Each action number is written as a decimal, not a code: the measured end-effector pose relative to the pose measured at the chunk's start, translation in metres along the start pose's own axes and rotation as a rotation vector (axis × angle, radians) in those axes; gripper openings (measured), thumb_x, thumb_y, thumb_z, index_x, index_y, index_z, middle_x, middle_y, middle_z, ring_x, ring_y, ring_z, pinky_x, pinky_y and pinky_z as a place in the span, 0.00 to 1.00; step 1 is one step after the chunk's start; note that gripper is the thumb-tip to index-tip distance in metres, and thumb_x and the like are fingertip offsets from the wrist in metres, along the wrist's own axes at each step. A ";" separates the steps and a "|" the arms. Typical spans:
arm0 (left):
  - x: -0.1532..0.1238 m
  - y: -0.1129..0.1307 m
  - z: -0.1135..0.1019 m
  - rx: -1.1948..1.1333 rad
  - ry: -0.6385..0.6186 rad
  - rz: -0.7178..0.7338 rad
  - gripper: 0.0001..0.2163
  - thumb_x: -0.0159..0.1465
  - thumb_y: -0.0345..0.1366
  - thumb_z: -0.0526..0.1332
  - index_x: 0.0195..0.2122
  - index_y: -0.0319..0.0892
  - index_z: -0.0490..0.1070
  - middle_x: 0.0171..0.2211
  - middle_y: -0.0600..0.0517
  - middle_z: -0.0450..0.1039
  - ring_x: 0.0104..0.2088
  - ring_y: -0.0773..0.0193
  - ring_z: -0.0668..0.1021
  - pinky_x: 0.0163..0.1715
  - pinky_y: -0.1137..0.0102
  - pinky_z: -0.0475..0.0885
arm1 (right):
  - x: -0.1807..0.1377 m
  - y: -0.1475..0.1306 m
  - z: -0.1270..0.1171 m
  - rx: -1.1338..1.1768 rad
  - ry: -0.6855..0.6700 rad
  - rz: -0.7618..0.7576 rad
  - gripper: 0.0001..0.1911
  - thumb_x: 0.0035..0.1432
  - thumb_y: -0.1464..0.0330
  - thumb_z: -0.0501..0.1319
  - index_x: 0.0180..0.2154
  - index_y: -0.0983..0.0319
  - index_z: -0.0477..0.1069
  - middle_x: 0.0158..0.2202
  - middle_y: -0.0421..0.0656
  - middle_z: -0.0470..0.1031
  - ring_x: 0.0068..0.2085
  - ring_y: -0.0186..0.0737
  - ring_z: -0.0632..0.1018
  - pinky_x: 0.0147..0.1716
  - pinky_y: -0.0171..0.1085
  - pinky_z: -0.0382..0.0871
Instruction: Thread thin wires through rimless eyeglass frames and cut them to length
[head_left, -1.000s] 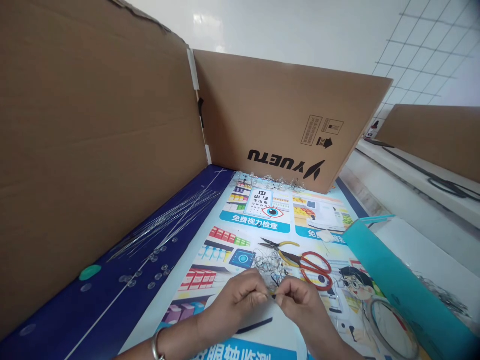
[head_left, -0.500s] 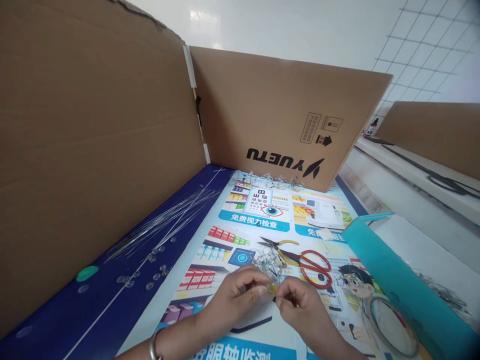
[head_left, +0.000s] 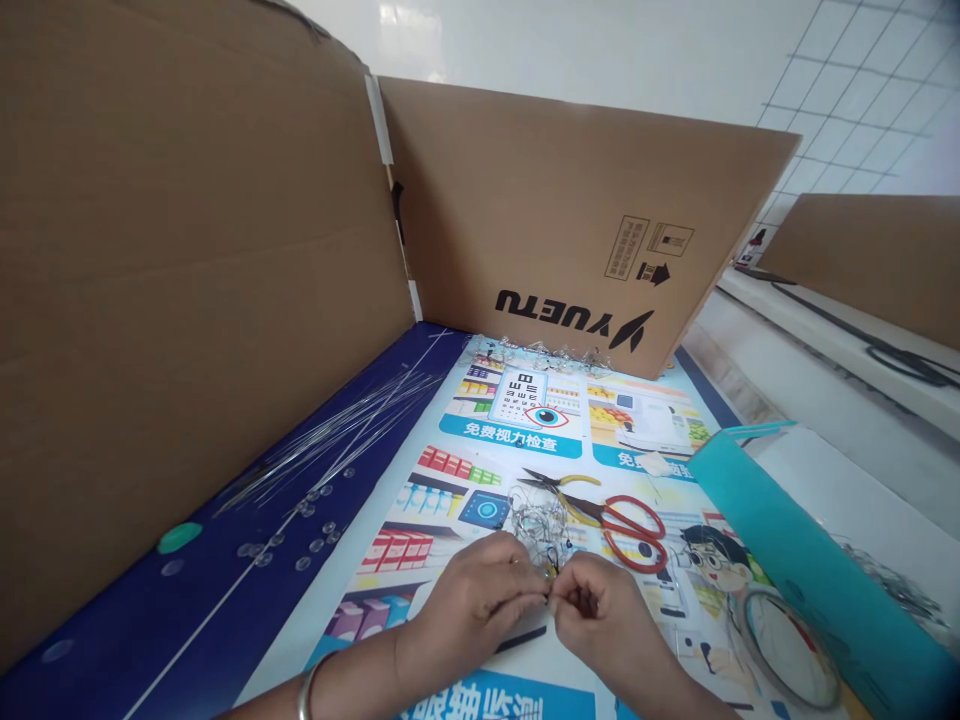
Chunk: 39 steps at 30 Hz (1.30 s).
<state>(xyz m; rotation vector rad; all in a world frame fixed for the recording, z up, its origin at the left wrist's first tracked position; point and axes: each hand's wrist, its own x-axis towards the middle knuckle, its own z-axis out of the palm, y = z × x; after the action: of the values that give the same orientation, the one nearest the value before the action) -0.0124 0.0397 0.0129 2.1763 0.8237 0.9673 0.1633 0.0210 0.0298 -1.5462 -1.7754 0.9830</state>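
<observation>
Left hand and right hand are pinching the wire tangle, each grip narrow for fine control, at the worktop's six o'clock. Scissors are lying at its two o'clock, within reach.

Site: small hand-assembly workshop, improvised bench. Evidence: cardboard screens fence the bench on the left and at the back, and an optician's poster serves as bench cover. Stock laid out on it: straight wires, clear beads, a wire tangle. Tools: pliers, scissors, tape roll. White tiled wall behind. To the right, another cardboard panel stands on the next ledge with a cable – a neighbouring station of the same kind.
</observation>
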 end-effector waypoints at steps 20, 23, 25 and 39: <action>0.009 0.005 -0.013 -0.124 -0.192 -0.028 0.15 0.67 0.38 0.48 0.28 0.39 0.68 0.26 0.52 0.64 0.30 0.65 0.68 0.31 0.73 0.62 | -0.009 -0.002 -0.001 -0.255 0.075 -0.315 0.08 0.42 0.79 0.53 0.22 0.60 0.60 0.22 0.37 0.62 0.25 0.32 0.66 0.23 0.31 0.57; 0.010 0.006 -0.014 -0.171 -0.197 -0.018 0.17 0.67 0.42 0.47 0.26 0.39 0.67 0.24 0.53 0.63 0.30 0.65 0.67 0.32 0.72 0.62 | -0.011 0.000 -0.002 -0.280 0.124 -0.385 0.08 0.42 0.79 0.53 0.23 0.60 0.60 0.23 0.38 0.63 0.26 0.34 0.67 0.24 0.32 0.57; 0.011 0.006 -0.014 -0.189 -0.178 -0.029 0.18 0.66 0.44 0.47 0.26 0.39 0.67 0.24 0.53 0.62 0.30 0.65 0.67 0.32 0.72 0.62 | -0.010 0.000 -0.002 -0.257 0.126 -0.379 0.07 0.42 0.79 0.53 0.23 0.61 0.60 0.24 0.38 0.63 0.27 0.34 0.67 0.25 0.32 0.58; 0.008 0.004 -0.011 -0.196 -0.121 -0.017 0.21 0.66 0.47 0.46 0.28 0.38 0.70 0.24 0.51 0.65 0.30 0.64 0.67 0.31 0.71 0.62 | -0.008 0.001 0.006 0.333 0.009 -0.015 0.04 0.47 0.73 0.54 0.22 0.62 0.63 0.20 0.35 0.59 0.22 0.30 0.61 0.20 0.30 0.54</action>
<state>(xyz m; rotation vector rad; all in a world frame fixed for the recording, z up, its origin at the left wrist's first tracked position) -0.0156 0.0461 0.0244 2.0342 0.6609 0.8604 0.1608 0.0125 0.0258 -1.3227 -1.5220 1.1936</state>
